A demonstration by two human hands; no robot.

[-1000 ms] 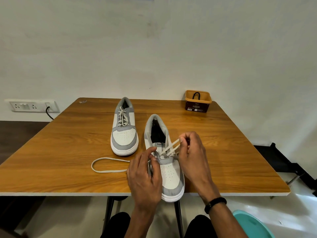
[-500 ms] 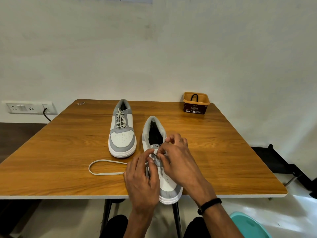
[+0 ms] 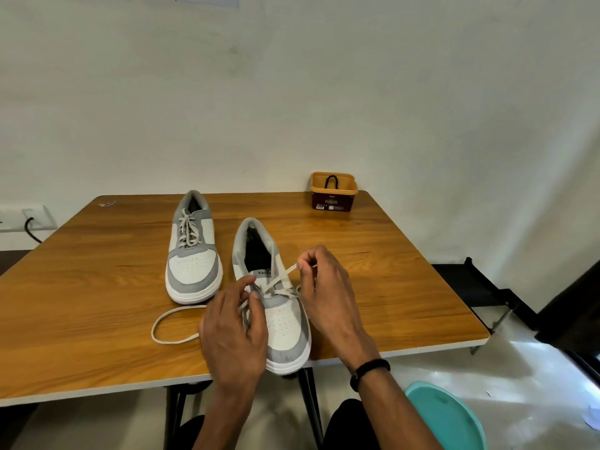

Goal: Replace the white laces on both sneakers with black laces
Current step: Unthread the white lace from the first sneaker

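Two grey-and-white sneakers stand on the wooden table. The far-left sneaker is fully laced in white. The near sneaker is mostly unlaced; its white lace runs from the lower eyelets up to my right hand, which pinches the lace and holds it taut above the tongue. My left hand holds the sneaker's left eyelet edge with thumb and fingers. The lace's other end trails in a loop on the table to the left. A black lace sticks out of a small orange tub.
The orange tub stands at the table's far right edge by the wall. A wall socket with a black cable is at the left. A teal stool stands below the table's near right. My knees are under the front edge.
My right hand went down to the eyelets, then pulled back up and to the right, drawing a stretch of white lace out taut. The left hand stayed on the sneaker.
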